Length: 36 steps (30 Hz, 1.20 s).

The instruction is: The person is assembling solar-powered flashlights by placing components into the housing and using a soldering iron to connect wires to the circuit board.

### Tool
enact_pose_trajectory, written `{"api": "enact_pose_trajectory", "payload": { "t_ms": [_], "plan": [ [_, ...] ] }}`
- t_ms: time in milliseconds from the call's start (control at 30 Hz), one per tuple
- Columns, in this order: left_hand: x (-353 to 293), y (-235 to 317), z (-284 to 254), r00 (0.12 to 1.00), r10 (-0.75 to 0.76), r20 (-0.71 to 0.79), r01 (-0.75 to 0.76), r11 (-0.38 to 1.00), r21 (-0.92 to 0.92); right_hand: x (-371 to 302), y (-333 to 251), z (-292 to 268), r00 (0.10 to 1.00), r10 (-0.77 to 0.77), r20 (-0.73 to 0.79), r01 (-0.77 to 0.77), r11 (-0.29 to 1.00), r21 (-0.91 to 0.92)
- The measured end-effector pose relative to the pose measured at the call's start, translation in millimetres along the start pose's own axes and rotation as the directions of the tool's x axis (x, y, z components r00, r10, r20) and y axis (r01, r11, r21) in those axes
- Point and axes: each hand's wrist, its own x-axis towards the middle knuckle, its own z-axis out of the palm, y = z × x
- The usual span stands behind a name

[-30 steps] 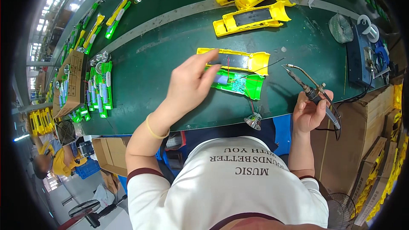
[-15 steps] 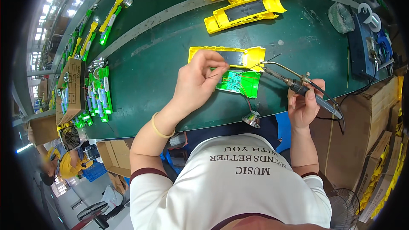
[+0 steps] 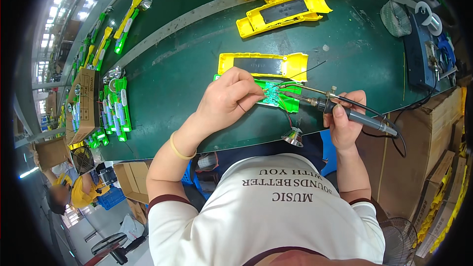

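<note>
My right hand (image 3: pixel 344 120) is closed around the dark handle of a soldering iron (image 3: pixel 364 119), which has a thin metal solder-feed tube (image 3: pixel 308 89) fixed along it. The iron's tip reaches the circuit board (image 3: pixel 272 93) inside a green flashlight housing half (image 3: pixel 292 105). Pinched at the board's left part, my left hand (image 3: pixel 230 96) has its fingertips together on a thin wire; the fingers hide part of the housing. Red and dark wires run from the board down to a silver reflector (image 3: pixel 293 137) at the table edge. Just beyond lies a yellow housing half (image 3: pixel 295 66) with a dark panel.
Several yellow housings (image 3: pixel 283 12) are piled at the back. A blue soldering unit (image 3: pixel 419 51) with a solder spool (image 3: pixel 432 23) stands at right. Green flashlight parts (image 3: pixel 117 108) and a cardboard box (image 3: pixel 84 103) lie at left. A person (image 3: pixel 79 187) is at far left.
The soldering iron has moved left and down, from beside the yellow housing onto the circuit board. My left hand has shifted slightly down, uncovering the yellow housing's dark panel.
</note>
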Motion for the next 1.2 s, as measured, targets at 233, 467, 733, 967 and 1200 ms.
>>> {"api": "enact_pose_trajectory", "payload": {
  "t_ms": [233, 467, 733, 967, 1200],
  "plan": [
    [4, 5, -4, 0.998, -0.005, 0.057, 0.006, 1.000, -0.022, 0, 1, 1, 0.999, -0.025, 0.037, 0.026, 0.999, -0.028],
    [9, 18, -3, 0.988, -0.130, 0.082, 0.127, 0.991, 0.037, -2, 3, -1, 0.997, -0.041, 0.068, 0.046, 0.996, -0.079],
    [11, 20, -4, 0.982, -0.154, 0.114, 0.149, 0.988, 0.049, -3, 6, -4, 0.988, -0.036, 0.149, 0.070, 0.971, -0.227],
    [12, 19, -6, 0.972, -0.177, 0.156, 0.173, 0.984, 0.042, -2, 4, -4, 0.994, -0.014, 0.112, 0.037, 0.978, -0.204],
    [12, 19, -7, 0.968, -0.189, 0.165, 0.185, 0.982, 0.037, 0, 0, 0, 0.997, -0.004, 0.071, 0.006, 0.999, -0.033]
  ]
}}
